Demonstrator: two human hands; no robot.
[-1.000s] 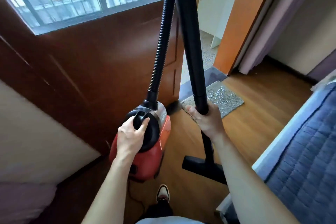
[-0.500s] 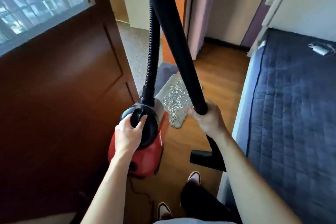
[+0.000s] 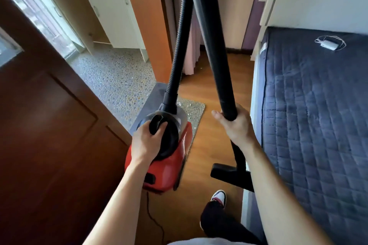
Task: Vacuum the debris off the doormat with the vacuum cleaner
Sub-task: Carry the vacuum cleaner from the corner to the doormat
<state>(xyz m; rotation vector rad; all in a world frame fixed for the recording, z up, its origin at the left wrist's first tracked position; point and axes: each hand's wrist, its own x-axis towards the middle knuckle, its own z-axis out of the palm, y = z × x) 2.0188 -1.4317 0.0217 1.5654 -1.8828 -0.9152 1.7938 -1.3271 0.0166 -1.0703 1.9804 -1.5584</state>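
Head view, looking down a narrow strip of wooden floor point(image 3: 217, 85) between a dark brown door point(image 3: 49, 135) and a bed; the left hand point(image 3: 146, 142) is wrapped around the black carry handle point(image 3: 156, 127) on top of the red canister vacuum cleaner point(image 3: 165, 167), fingers curled over it, and whether the body is lifted or resting on the floor I cannot tell; the right hand point(image 3: 236, 125) is clamped on the rigid black wand point(image 3: 211, 36), thumb out to the left, gripping where the wide tube ends; below that fist the wand runs down to the black floor nozzle point(image 3: 226, 173), which sits low by the bed edge; a ribbed black hose point(image 3: 179, 36) climbs from the canister's front out of the top of frame, right beside the wand; and there's the doormat point(image 3: 194, 111), grey, speckled with pale glittery debris point(image 3: 190, 107), lying on the floor at the doorway threshold, partly hidden behind the canister and well ahead of the nozzle; on the right, a navy quilted mattress point(image 3: 318, 115) with a white charger point(image 3: 329, 44) on it; a sneaker point(image 3: 219, 197) shows below; a thin black power cord point(image 3: 151, 213) trails from the canister's rear.
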